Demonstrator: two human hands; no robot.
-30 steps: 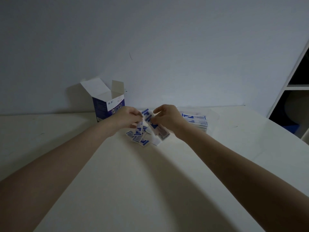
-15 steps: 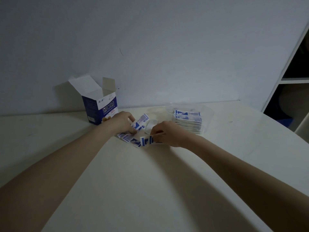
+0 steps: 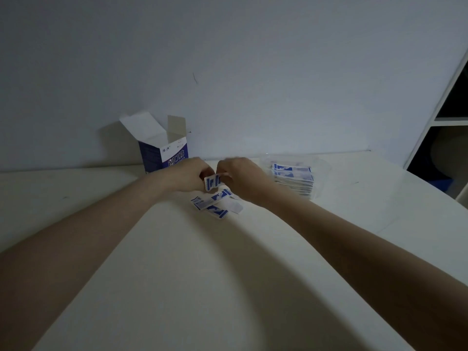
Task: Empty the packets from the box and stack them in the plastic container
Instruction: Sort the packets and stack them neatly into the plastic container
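Both arms reach in from the lower corners and meet mid-frame. Left hand (image 3: pixel 188 174) and right hand (image 3: pixel 241 177) are curled, both pinching one upright packet (image 3: pixel 212 181) between them, just above the table (image 3: pixel 177 274). About four loose packets (image 3: pixel 214 205) lie just below the hands; exact count unclear. Box (image 3: pixel 164 150), one, upright behind the left hand with flaps open; contents not visible. Clear container (image 3: pixel 321 171), right of centre, holds one stack (image 3: pixel 293 177) of packets. Shelf (image 3: pixel 445 117) at the right edge.
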